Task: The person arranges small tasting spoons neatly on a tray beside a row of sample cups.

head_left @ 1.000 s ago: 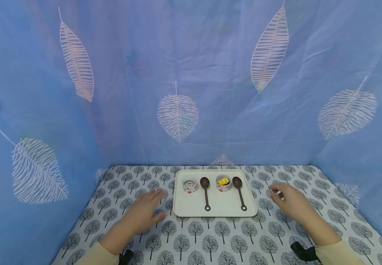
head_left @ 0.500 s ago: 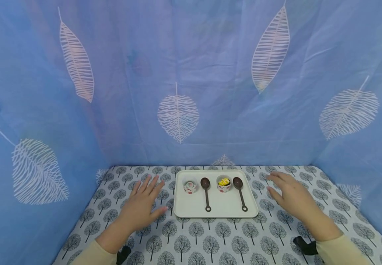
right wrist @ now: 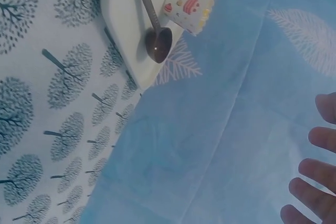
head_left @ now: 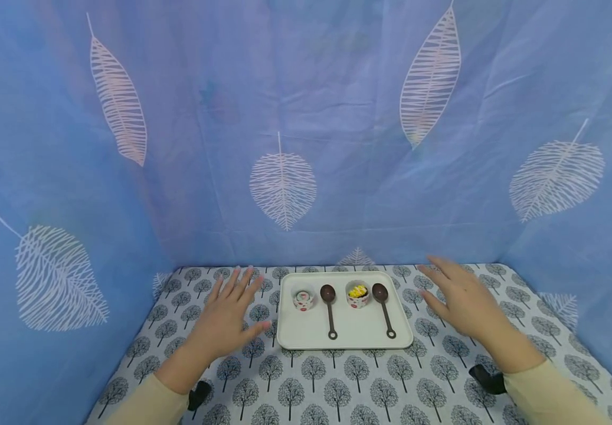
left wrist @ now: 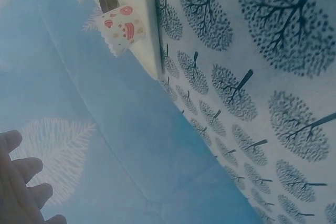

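My left hand (head_left: 223, 324) is held to the left of a cream tray (head_left: 306, 335), fingers spread and nothing in them. On the other side, my right hand (head_left: 460, 301) hovers with its fingers extended, holding nothing. The tray carries two small patterned paper cups and two brown spoons. The left cup (head_left: 303, 304) has something pale and round inside, while the right cup (head_left: 357, 301) contains a dark piece with yellow topping (head_left: 357, 291). One spoon (head_left: 330, 310) lies between the cups; the other spoon (head_left: 384, 310) is right of the right cup. Both handles point toward me.
A white cloth (head_left: 356, 386) printed with dark trees covers the table. Blue curtains (head_left: 210, 177) with white leaf patterns rise behind the table and at both sides. Each wrist wears a black strap mount, the right mount (head_left: 486, 379) showing below the sleeve cuff.
Both hands have moved forward and risen a little. The left fingers have fanned apart, and the right fingers have gone from bent to extended. The tray and its things stay put.
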A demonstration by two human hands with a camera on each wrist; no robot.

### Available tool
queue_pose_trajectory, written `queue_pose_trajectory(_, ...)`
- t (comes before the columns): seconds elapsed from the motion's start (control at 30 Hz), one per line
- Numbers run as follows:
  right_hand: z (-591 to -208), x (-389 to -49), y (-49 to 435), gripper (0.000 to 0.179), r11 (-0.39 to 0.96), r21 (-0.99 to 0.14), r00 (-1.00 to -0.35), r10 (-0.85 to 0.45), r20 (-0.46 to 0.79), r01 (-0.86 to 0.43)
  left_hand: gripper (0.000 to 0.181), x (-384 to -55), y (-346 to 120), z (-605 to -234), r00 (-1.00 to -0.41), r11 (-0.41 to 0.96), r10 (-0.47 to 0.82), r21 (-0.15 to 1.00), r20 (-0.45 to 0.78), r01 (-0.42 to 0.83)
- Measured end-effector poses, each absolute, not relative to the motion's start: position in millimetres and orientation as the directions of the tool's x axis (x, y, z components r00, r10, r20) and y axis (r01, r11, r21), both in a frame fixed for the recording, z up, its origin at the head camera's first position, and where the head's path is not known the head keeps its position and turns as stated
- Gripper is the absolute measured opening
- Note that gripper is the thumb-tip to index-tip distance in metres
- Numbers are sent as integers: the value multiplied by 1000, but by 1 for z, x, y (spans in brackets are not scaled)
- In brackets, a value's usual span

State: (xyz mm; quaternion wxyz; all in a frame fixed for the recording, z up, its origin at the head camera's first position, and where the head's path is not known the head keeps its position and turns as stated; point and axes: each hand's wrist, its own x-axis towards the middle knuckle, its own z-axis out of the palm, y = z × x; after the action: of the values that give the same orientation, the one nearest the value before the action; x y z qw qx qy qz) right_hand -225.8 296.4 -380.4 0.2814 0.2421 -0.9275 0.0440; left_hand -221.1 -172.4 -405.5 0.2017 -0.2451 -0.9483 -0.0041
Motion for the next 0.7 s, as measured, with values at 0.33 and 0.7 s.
queue_pose_trajectory(0.33, -369, -229, 292, 67, 863, 113, -692, -468, 550, -493, 89, -229, -167, -393, -781, 876, 475, -128, 407, 466)
queue_pose_trajectory(0.7, -357, -230, 293, 76, 857, 178, -702, -500, 507, -483, 89, -229, -166, -380, -798, 884, 462, -130, 387, 449)
